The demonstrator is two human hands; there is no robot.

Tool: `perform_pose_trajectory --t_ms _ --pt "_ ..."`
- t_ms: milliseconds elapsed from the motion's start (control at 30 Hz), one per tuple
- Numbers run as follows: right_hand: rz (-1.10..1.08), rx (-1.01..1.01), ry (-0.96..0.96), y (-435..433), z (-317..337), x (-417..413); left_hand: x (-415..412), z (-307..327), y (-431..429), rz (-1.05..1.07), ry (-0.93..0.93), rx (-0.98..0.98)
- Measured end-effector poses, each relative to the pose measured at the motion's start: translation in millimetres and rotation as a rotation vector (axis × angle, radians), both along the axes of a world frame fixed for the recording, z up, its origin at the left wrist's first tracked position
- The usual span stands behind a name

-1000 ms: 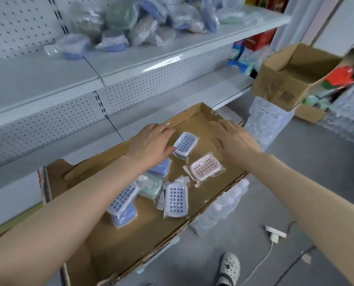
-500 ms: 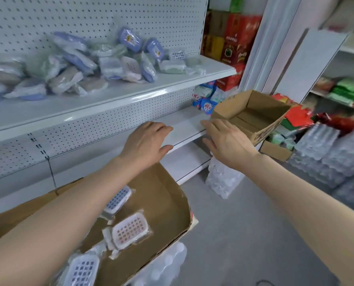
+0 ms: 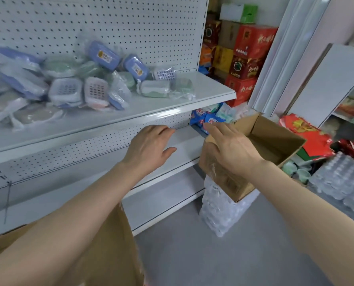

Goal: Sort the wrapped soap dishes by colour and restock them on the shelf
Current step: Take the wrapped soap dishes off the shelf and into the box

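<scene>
Bare, both hands, left (image 3: 149, 147) and right (image 3: 232, 149), spread empty before one shelf (image 3: 168, 106).

Both forearms bare, extended forward and up from the lower corners, converging toward centre. Left hand (image 3: 149, 147): palm down, fingers together and nearly straight, thumb spread to the right, nothing held. Right hand (image 3: 232, 149): palm down, back to camera, fingers extended and slightly spread, pointing up-left, nothing held. Hands near each other, not touching.
</scene>
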State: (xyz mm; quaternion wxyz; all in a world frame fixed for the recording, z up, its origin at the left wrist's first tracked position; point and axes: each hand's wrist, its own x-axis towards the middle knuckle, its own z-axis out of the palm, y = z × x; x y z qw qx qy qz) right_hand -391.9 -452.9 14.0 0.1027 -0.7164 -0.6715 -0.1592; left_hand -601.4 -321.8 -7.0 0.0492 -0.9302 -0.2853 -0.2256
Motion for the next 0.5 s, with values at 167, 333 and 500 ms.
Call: perform_pose_trajectory --t_ms 167,333,500 --pt "0.085 0.086 0.031 59 -1 72 57 7 40 0.068 -0.012 0.016" --pt "0.226 0.137 0.068 136 -9 138 102 8 81 0.202 -0.053 0.007" --pt "0.339 0.146 0.054 211 -9 177 137 7 125 0.360 -0.021 0.005"
